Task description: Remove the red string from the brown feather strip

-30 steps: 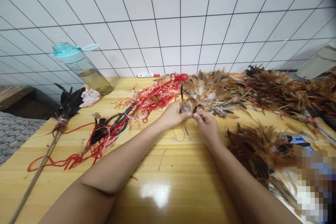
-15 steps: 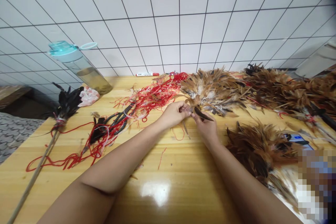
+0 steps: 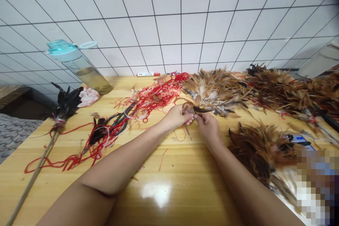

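Note:
My left hand (image 3: 180,116) is closed in a pinch on a few brown feathers (image 3: 187,105), whose curved vanes rise above the fingers. Close beside it, my right hand (image 3: 209,127) is closed too, its thumb and forefinger pinched at the base of the feathers. A dark feather (image 3: 202,110) lies across the gap above both hands, its tip pointing right. Below the left fingers a thin grey-brown feather (image 3: 188,132) hangs down. Just beyond the hands spreads a heap of loose brown feathers (image 3: 219,91). The quill ends are hidden by my fingers.
Tangled red string (image 3: 159,95) and black-handled scissors (image 3: 119,122) lie on the left, near a feather duster with a stick (image 3: 39,169). A water bottle (image 3: 87,70) stands by the tiled wall. Brown feather bundles (image 3: 262,144) lie at right, one partly over a phone-like blue screen (image 3: 302,141).
The dark feather has moved left and up, from over the right hand to between both hands. The hands have stayed close together in nearly the same place.

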Motion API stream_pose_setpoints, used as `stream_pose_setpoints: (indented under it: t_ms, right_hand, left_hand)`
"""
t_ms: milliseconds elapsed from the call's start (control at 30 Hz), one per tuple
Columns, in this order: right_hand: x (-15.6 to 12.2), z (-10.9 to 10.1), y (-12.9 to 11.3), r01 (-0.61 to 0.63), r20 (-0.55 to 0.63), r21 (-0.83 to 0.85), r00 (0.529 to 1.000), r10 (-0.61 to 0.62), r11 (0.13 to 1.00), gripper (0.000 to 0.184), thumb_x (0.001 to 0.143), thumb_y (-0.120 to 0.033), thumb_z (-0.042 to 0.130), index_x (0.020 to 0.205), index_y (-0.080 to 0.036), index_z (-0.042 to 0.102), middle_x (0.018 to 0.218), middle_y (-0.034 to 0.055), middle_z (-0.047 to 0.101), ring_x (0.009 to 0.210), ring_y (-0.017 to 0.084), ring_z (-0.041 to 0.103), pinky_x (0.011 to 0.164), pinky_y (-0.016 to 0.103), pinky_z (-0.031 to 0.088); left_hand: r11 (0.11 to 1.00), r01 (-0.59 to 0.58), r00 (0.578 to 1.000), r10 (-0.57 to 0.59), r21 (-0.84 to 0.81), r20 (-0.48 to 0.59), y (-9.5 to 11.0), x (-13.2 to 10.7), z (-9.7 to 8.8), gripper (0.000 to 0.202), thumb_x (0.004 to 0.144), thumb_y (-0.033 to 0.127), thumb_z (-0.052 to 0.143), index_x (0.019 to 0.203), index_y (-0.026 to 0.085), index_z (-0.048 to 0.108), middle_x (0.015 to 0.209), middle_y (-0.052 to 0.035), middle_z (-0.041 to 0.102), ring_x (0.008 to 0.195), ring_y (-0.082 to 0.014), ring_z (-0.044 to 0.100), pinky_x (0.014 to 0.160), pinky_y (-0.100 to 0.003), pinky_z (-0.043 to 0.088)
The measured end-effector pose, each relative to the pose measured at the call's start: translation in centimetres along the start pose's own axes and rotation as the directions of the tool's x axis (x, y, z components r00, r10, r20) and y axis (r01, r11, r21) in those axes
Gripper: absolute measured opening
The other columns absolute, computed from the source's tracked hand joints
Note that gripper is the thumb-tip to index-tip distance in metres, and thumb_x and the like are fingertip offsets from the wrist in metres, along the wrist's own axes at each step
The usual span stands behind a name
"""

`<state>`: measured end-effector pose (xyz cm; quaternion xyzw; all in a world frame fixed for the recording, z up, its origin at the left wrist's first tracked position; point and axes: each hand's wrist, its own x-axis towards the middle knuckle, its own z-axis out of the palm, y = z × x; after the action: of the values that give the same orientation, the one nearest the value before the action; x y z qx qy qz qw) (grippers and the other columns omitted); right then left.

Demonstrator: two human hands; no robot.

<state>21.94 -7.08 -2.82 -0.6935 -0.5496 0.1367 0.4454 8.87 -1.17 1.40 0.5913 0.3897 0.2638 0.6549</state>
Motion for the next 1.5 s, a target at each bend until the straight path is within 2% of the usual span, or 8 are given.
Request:
stream_pose_setpoints:
  t_ms: [233, 500, 700, 833, 967, 1267, 1400, 1500]
  right_hand:
    - [-0.1, -0.2, -0.4, 0.044, 0.019, -0.079, 0.999, -0.042, 0.996, 0.020, 0.083, -0.025, 0.046, 0.065, -0.022, 0.053, 0.069, 0.0052, 0.060, 0.066, 0.019, 0.052, 0.062, 0.030, 0.035]
    - [-0.4, -0.1, -0.6, 0.107, 0.044, -0.108, 0.994, -0.103, 0.988, 0.020, 0.084, -0.022, 0.043, 0.070, -0.021, 0.057, 0.075, 0.0081, 0.063, 0.076, 0.022, 0.056, 0.069, 0.032, 0.040]
    - [-0.3, 0.1, -0.6, 0.081, 0.061, 0.136, 0.994, -0.090, 0.987, 0.018, 0.083, -0.030, 0.052, 0.079, -0.020, 0.067, 0.081, 0.0070, 0.068, 0.076, 0.021, 0.060, 0.071, 0.032, 0.044]
    - [-0.2, 0.4, -0.4, -0.024, 0.077, 0.318, 0.997, -0.001, 0.948, 0.020, 0.080, -0.035, 0.057, 0.083, -0.019, 0.069, 0.082, 0.0062, 0.070, 0.071, 0.018, 0.061, 0.069, 0.031, 0.046]
    - [0.0, 0.4, -0.5, -0.099, 0.106, 0.405, 0.993, 0.060, 0.909, 0.023, 0.077, -0.039, 0.059, 0.081, -0.018, 0.068, 0.074, 0.0039, 0.069, 0.062, 0.015, 0.057, 0.063, 0.029, 0.046]
    - [0.0, 0.2, -0.8, -0.070, 0.102, 0.427, 0.994, 0.029, 0.902, 0.020, 0.075, -0.037, 0.062, 0.075, -0.018, 0.067, 0.071, 0.0033, 0.067, 0.064, 0.016, 0.058, 0.064, 0.029, 0.045]
    - [0.0, 0.2, -0.7, -0.093, 0.133, 0.468, 0.990, 0.034, 0.879, 0.024, 0.074, -0.039, 0.063, 0.084, -0.018, 0.069, 0.081, 0.0053, 0.071, 0.070, 0.017, 0.061, 0.069, 0.031, 0.048]
    - [0.1, 0.1, -0.6, -0.100, 0.171, 0.462, 0.985, 0.022, 0.881, 0.027, 0.074, -0.040, 0.064, 0.090, -0.019, 0.070, 0.084, 0.0059, 0.072, 0.068, 0.017, 0.061, 0.067, 0.031, 0.048]
  left_hand:
    - [0.993, -0.089, 0.992, 0.096, -0.080, 0.087, -0.5, 0.3, -0.5, 0.035, 0.061, 0.034, 0.079, 0.066, 0.012, 0.053, 0.061, 0.0025, 0.056, 0.054, -0.0055, 0.049, 0.054, -0.020, 0.039]
    - [0.982, -0.163, 0.986, 0.165, -0.099, 0.013, -1.0, 0.6, -0.3, 0.033, 0.055, 0.033, 0.082, 0.070, 0.013, 0.060, 0.060, 0.0035, 0.051, 0.056, -0.0074, 0.047, 0.053, -0.022, 0.036]
    - [0.970, -0.112, 0.992, 0.120, -0.214, 0.025, -0.6, 0.7, -0.8, 0.029, 0.058, 0.031, 0.080, 0.066, 0.011, 0.061, 0.058, 0.0013, 0.055, 0.052, -0.0057, 0.045, 0.051, -0.020, 0.033]
    - [0.922, -0.007, 1.000, 0.010, -0.388, 0.005, 0.4, 0.8, -1.6, 0.032, 0.054, 0.028, 0.083, 0.064, 0.009, 0.059, 0.056, 0.0021, 0.053, 0.050, -0.0037, 0.045, 0.048, -0.018, 0.032]
    - [0.893, 0.050, 0.998, -0.057, -0.448, -0.001, 0.9, 0.6, -1.8, 0.031, 0.055, 0.023, 0.083, 0.065, 0.008, 0.058, 0.055, 0.0019, 0.052, 0.049, -0.0035, 0.045, 0.046, -0.016, 0.031]
    - [0.913, 0.090, 0.996, -0.086, -0.398, 0.026, 0.9, 0.4, -1.4, 0.026, 0.062, 0.022, 0.079, 0.061, 0.008, 0.057, 0.053, 0.0006, 0.052, 0.048, -0.0033, 0.045, 0.045, -0.016, 0.032]
    - [0.937, 0.088, 0.996, -0.086, -0.338, 0.021, 1.0, 0.5, -2.0, 0.026, 0.061, 0.023, 0.078, 0.061, 0.009, 0.057, 0.051, 0.0011, 0.051, 0.046, -0.0036, 0.044, 0.045, -0.016, 0.030]
    - [0.973, 0.022, 1.000, -0.023, -0.231, -0.003, 0.9, 0.5, -2.1, 0.028, 0.062, 0.027, 0.077, 0.059, 0.010, 0.056, 0.050, 0.0016, 0.050, 0.045, -0.0036, 0.042, 0.045, -0.017, 0.028]
